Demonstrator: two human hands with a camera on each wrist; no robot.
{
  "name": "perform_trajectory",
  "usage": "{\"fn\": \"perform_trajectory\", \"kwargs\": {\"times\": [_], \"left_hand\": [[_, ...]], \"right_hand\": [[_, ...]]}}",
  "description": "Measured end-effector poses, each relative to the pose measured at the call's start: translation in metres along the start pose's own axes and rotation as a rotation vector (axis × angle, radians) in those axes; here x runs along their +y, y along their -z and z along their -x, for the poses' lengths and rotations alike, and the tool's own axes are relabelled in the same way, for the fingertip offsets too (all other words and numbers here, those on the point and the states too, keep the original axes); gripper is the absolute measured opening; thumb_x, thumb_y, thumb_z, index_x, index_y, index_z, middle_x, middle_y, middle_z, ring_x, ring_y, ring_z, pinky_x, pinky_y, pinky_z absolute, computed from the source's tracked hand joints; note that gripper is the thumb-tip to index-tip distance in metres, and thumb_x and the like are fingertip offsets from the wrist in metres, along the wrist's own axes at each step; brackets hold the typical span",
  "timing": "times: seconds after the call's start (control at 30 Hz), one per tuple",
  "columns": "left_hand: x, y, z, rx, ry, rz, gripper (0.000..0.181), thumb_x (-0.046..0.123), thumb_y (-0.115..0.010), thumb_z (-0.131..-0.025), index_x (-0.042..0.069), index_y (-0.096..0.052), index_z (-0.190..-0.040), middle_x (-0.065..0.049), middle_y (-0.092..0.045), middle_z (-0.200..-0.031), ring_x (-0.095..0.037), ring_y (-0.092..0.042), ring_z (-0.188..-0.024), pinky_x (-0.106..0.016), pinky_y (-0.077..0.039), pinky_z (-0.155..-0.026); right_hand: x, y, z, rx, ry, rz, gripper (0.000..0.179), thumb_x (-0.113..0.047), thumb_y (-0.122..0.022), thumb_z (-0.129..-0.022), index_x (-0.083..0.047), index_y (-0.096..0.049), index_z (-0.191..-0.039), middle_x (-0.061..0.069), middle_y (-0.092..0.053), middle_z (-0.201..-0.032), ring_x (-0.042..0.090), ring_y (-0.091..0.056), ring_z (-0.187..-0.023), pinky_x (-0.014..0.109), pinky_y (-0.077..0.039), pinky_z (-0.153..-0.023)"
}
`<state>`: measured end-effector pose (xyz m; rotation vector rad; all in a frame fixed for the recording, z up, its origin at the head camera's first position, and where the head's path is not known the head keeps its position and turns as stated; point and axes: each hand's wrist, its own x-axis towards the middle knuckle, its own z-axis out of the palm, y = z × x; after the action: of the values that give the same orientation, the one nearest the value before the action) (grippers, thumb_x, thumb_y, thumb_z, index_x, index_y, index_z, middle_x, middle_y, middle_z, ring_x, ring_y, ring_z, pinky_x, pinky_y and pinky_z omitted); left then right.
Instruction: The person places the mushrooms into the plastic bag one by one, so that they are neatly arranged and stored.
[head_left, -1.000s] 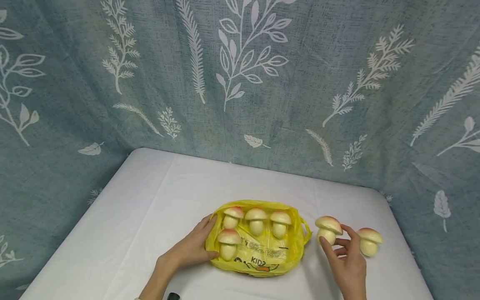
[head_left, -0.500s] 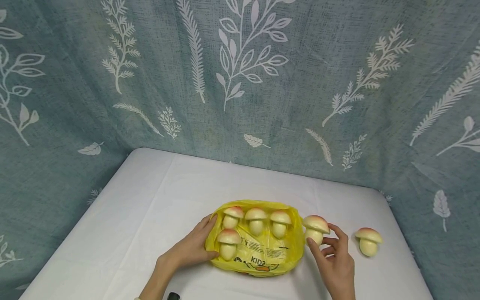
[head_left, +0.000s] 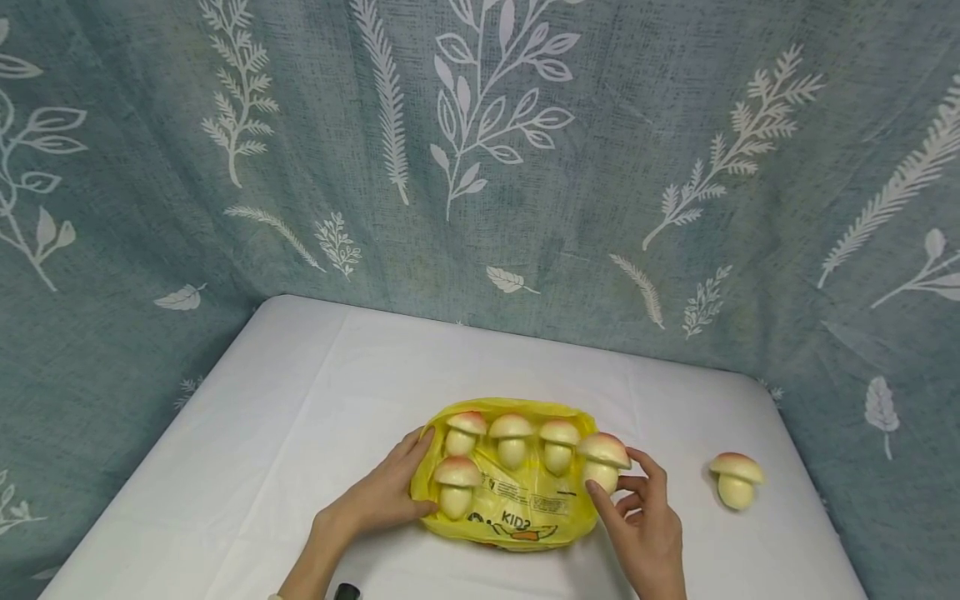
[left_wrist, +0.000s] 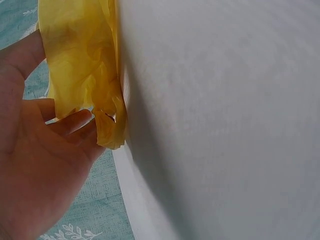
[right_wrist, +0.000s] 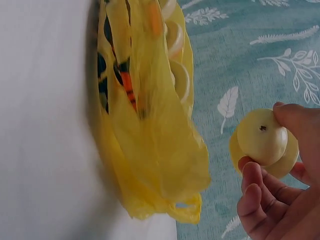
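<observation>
A yellow plastic bag point(head_left: 495, 407) with printed lettering lies spread on the white table, its mouth facing up. Several toy mushrooms point(head_left: 512, 442) with cream stems and pinkish caps sit inside, three along the back and one at the front left. My left hand point(head_left: 378, 490) holds the bag's left side, thumb at the front and fingers at the back of the rim. Between thumb and fingers, my right hand point(head_left: 643, 525) pinches another toy mushroom point(head_left: 603, 460), cap up, overlapping the bag's right rim. In the right wrist view this mushroom's stem base point(right_wrist: 261, 137) faces the camera, beside the bag.
One more toy mushroom point(head_left: 737, 481) stands on the table at the right. A small black object point(head_left: 347, 592) shows at the front edge, near the left forearm. Teal curtain fabric point(head_left: 465, 250) with white leaf prints surrounds the table's back and sides.
My right hand has carried its mushroom leftward, from beyond the bag's handle on the right to over the bag's right rim. The left hand and bag have stayed in place.
</observation>
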<state>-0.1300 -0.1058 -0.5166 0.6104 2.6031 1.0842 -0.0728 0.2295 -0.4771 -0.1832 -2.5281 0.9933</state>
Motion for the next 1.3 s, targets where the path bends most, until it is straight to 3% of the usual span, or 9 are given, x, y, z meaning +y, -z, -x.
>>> {"fn": "perform_trajectory", "kwargs": {"times": [0.53,0.8,1.3], "left_hand": [[0.0,-0.001,-0.001,0.0,0.015,0.012,0.1,0.033,-0.077,-0.082,0.004,-0.018,-0.158,-0.013,-0.016,-0.163,-0.032,-0.019,-0.147,-0.051,-0.025,-0.115],[0.002,0.0,0.0,0.001,0.013,0.012,0.1,0.032,-0.077,-0.082,0.004,-0.018,-0.158,-0.013,-0.016,-0.163,-0.032,-0.019,-0.147,-0.051,-0.025,-0.115],[0.0,0.0,0.0,0.0,0.001,0.016,0.1,0.031,-0.076,-0.082,0.004,-0.017,-0.158,-0.012,-0.015,-0.163,-0.031,-0.018,-0.148,-0.05,-0.025,-0.116]], "right_hand": [[-0.015,-0.02,0.013,-0.066,0.112,-0.035,0.066,-0.025,-0.082,-0.083,-0.02,-0.046,-0.138,-0.005,-0.068,-0.085,0.001,-0.045,-0.052,0.022,-0.036,-0.048],[-0.024,-0.029,0.018,-0.125,0.085,0.001,0.066,-0.033,-0.082,-0.083,-0.02,-0.046,-0.137,-0.001,-0.069,-0.085,0.002,-0.044,-0.052,0.025,-0.039,-0.054],[-0.035,-0.042,0.024,-0.245,0.065,0.062,0.063,-0.047,-0.074,-0.086,-0.023,-0.045,-0.137,0.005,-0.074,-0.096,0.0,-0.043,-0.045,0.023,-0.037,-0.044]]}}
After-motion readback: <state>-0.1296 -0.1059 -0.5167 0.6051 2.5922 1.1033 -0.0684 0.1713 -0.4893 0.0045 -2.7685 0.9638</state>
